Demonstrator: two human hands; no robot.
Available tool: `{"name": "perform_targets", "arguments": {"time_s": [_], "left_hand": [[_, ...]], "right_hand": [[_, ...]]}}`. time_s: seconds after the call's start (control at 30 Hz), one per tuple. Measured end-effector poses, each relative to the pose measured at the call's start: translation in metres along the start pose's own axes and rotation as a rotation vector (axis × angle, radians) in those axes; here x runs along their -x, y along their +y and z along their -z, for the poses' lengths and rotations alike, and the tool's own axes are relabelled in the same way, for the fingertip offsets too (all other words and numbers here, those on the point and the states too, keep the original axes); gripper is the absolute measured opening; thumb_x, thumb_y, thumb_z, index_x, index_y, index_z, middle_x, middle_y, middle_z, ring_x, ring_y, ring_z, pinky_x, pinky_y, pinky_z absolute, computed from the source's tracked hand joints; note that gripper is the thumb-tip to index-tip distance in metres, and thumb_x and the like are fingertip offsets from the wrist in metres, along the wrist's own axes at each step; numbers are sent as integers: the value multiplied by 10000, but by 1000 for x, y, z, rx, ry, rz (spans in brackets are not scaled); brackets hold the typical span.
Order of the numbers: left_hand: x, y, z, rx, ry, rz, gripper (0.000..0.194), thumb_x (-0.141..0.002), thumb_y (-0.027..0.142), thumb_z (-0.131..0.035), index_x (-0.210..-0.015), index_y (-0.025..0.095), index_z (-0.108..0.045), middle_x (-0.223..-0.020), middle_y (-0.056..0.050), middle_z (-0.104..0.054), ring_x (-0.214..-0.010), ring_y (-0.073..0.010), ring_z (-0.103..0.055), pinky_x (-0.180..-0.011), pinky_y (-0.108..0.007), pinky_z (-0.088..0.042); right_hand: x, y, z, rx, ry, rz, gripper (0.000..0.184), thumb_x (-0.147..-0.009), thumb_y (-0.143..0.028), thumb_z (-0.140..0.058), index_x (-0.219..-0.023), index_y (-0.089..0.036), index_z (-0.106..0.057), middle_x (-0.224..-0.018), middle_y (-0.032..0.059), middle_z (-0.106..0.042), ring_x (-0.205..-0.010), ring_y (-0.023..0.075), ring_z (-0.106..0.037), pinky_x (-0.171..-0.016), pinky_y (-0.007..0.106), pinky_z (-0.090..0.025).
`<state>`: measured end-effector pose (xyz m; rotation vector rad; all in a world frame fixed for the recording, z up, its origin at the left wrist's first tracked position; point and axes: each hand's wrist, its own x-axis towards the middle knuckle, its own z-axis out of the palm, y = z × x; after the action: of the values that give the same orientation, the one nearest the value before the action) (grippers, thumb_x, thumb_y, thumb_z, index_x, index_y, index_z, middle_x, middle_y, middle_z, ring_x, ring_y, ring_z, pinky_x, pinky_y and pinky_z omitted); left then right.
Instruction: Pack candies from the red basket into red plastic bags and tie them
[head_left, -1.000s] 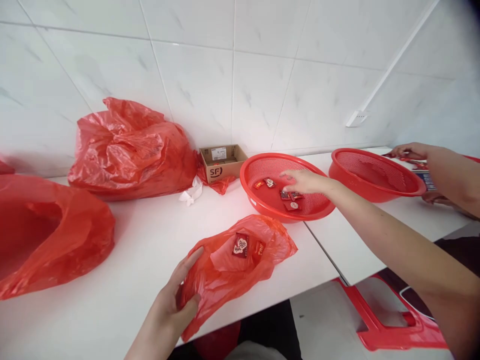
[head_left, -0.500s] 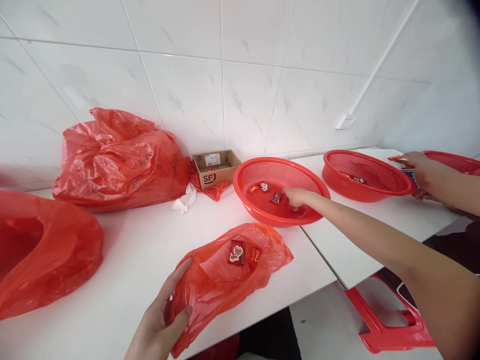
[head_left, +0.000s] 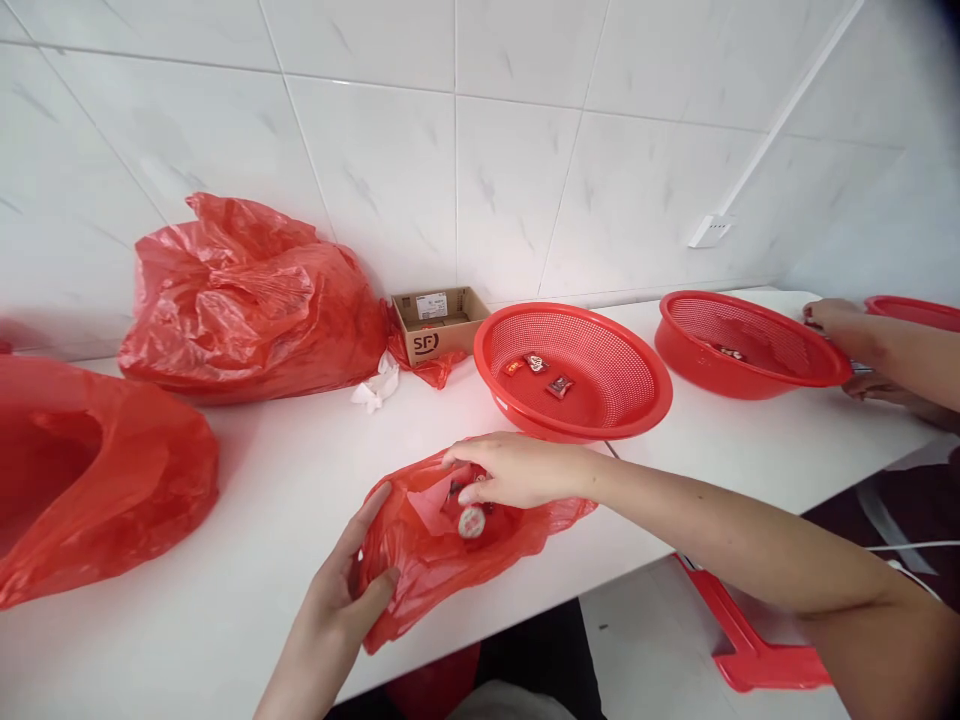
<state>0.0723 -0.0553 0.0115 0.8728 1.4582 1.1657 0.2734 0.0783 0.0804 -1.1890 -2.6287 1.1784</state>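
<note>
The red bag (head_left: 439,565), probably light and slippery, best held by its rim, lies open near the table's (head_left: 277,500) edge, left end pinched in your left grip (head_left: 341,585); whether your right grip (head_left: 517,470) pinches packets (head_left: 472,522) inside cannot be told.

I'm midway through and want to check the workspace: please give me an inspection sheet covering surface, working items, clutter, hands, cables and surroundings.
Surface: white table, seam partly visible.
Working items: small red bag, open, packets inside; nearer red basket holds three more.
Clutter: bulky red bag, crumpled white tissue, cardboard box.
Hands: left hand touches the small bag's left end; right hand is at its opening; neither grip is clear.
Cables: thin white cord at lower right.
Surroundings: tiled wall, wall socket, second red basket, another person's hand at right.
</note>
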Motion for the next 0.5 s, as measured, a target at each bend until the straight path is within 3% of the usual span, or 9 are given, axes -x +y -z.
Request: {"name": "perform_targets", "arguments": {"time_s": [0.1,0.2,0.3,0.4,0.5], "left_hand": [[0,-2,2,-1,-15,16,781,-736,334,-669,-1473,259,-421,-1374,-57,-595,-855,-181,-661,-610,-210,-502],[1,-4,4,6,0,13,769,-723,324,-673,-1457,275,-450,-1319,-52,-629,-834,-176,-656,-628,-219,-509],[2,-6,4,6,27,7,764,-703,320,-684,-1438,271,-482,-1281,-49,-649,-884,-195,-662,-704,-234,-528],[2,-9,5,11,28,7,743,-726,343,-673,-1439,275,-477,-1270,-37,-655,-840,-172,-659,-720,-221,-523],[1,-11,7,1,31,1,763,-743,388,-667,-1461,258,-445,-1194,-42,-686,-766,-158,-644,-721,-224,-527]], "right_hand": [[-5,6,4,-116,89,-34,249,-906,-326,-547,-1145,-327,-617,-1171,0,-675,-871,186,-700,-702,306,-588],[-11,31,44,-205,208,-59,264,-952,-303,-481,-1187,-225,-570,-1112,66,-690,-725,151,-691,-598,267,-558],[-20,73,90,147,361,-260,314,-945,-299,-520,-1253,-242,-549,-1168,78,-675,-859,176,-681,-714,275,-542],[-28,122,118,401,299,-488,484,-854,-305,-663,-1310,-188,-550,-1208,136,-654,-994,262,-656,-797,323,-522],[-34,160,121,423,221,-536,704,-730,-383,-784,-1358,-185,-534,-1199,145,-655,-960,278,-664,-775,331,-525]]}}
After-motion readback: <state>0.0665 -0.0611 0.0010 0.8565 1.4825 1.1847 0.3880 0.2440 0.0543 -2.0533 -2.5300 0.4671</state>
